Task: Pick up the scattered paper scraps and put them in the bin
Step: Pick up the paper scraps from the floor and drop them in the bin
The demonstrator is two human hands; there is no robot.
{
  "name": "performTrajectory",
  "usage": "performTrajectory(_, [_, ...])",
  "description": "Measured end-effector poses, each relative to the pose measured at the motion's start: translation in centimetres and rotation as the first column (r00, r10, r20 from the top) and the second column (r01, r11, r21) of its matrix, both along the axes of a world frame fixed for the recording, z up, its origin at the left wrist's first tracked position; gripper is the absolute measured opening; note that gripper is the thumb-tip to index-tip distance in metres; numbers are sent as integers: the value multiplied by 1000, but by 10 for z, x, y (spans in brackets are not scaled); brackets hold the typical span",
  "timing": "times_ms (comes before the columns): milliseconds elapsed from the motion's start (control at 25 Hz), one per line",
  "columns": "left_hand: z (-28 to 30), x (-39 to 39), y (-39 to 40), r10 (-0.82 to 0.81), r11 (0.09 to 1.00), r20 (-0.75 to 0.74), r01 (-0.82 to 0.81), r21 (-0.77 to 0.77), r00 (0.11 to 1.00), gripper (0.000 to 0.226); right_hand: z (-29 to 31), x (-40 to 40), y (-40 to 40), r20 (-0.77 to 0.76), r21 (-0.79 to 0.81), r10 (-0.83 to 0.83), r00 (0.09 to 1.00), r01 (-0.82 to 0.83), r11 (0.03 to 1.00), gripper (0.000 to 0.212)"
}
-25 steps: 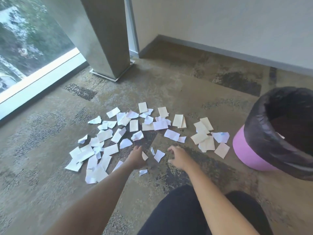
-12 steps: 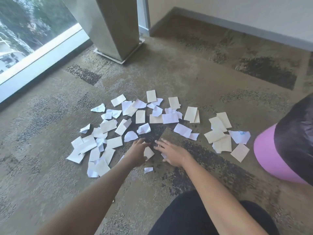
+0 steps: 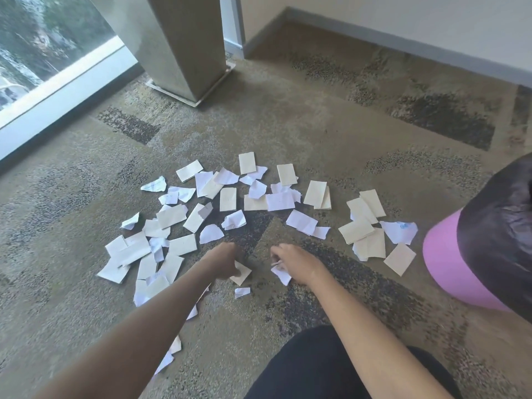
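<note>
1. At the far left, the window (image 3: 43,53) is showing trees outside, and its white sill (image 3: 57,102) is running along the edge of the carpet (image 3: 288,125).
2. Just right of the window, a grey pillar (image 3: 184,44) is standing on a flat base on the carpet.
3. The scraps (image 3: 227,197) are lying spread across the carpet in front of me, white and cream pieces overlapping in a wide band from the left cluster to the group near the bin.
4. A few more scraps are peeking out from beside and under my left forearm, lower left.
5. My left hand (image 3: 223,262) is reaching down at the near edge of the spread, fingers curled and pinching a cream scrap (image 3: 241,273) that is touching the carpet.
6. A small white scrap (image 3: 242,292) is lying alone just below that hand, apart from both hands.
7. My right hand (image 3: 296,262) is resting low beside the left, fingers closing together on a white scrap (image 3: 280,272) whose corner is hanging toward the carpet.
8. My dark-clothed knee (image 3: 331,367) is showing at the bottom, between my forearms.
9. At the far right, the pink bin (image 3: 449,266) with a black liner (image 3: 501,231) is standing on the carpet, near the rightmost scraps but not touching them.
10. Behind everything, the wall (image 3: 403,21) and its grey skirting are running along the back.
</note>
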State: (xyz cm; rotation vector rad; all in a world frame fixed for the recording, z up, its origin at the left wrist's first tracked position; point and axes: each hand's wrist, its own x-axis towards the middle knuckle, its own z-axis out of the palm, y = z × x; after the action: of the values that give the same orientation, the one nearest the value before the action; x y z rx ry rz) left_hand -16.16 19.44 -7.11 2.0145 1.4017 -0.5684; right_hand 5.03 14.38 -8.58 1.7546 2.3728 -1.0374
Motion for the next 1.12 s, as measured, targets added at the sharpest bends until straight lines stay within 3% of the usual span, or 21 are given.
performTrajectory(80, [6, 14, 9, 16, 999, 23, -15, -41, 1000, 37, 3, 14, -4, -104, -89, -163, 981, 154, 984, 9])
performTrajectory(160, [12, 33, 19, 100, 994, 112, -93, -64, 989, 36, 8, 39, -7, -222, -147, -371, 902, 345, 927, 16])
performTrajectory(280, [19, 78, 34, 166, 986, 267, -153, -69, 949, 25, 7, 101, 0, -314, -13, -602, 734, 631, 776, 15])
performTrajectory(360, [22, 115, 38, 143, 990, 338, -131, -58, 930, 22, 3, 143, 9, -255, 77, -685, 683, 720, 689, 12])
performTrajectory(520, [17, 172, 51, -70, 995, 248, 50, 87, 966, 20, -4, 192, 34, -70, 27, -638, 767, 641, 767, 8])
performTrajectory(720, [13, 209, 91, -197, 976, 157, 177, 129, 968, 11, 0, 206, 57, -81, -170, -624, 777, 607, 777, 11])
performTrajectory(880, [16, 222, 112, -358, 924, 32, 349, 156, 933, 16, -4, 192, 38, -33, -176, -413, 910, 402, 899, 25])
performTrajectory(960, [12, 225, 117, -396, 909, 13, 390, 149, 918, 42, -7, 189, 22, 22, -148, -302, 953, 302, 942, 16])
performTrajectory(1080, [2, 225, 117, -426, 900, -56, 429, 82, 903, 134, -4, 188, 5, 71, -122, -210, 975, 218, 968, 8])
performTrajectory(1120, [-1, 224, 116, -438, 895, -86, 443, 55, 895, 150, -2, 187, 1, 84, -109, -191, 978, 200, 974, 8])
